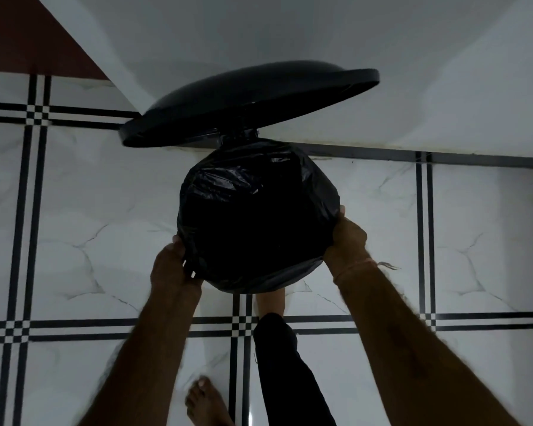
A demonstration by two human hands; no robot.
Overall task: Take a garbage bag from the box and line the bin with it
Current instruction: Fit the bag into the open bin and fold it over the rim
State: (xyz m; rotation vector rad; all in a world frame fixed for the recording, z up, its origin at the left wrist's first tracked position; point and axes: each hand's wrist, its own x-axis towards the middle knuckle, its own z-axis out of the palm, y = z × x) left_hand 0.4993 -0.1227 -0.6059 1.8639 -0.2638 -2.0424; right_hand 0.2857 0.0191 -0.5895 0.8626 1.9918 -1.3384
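Observation:
A round bin stands on the tiled floor against a white wall, its black lid [250,99] raised and tilted back. A black garbage bag [228,182] is stretched over the bin's rim, so the bin's body is hidden under the plastic. My left hand [174,265] grips the bag's edge at the lower left of the rim. My right hand [346,241] holds the bag's edge at the right of the rim. The box of bags is not in view.
White marble-look floor tiles [90,210] with black stripe borders surround the bin. A white wall [443,72] runs behind it, with a dark red surface [28,35] at the top left. One bare foot [205,401] and a black trouser leg [286,370] are below the bin.

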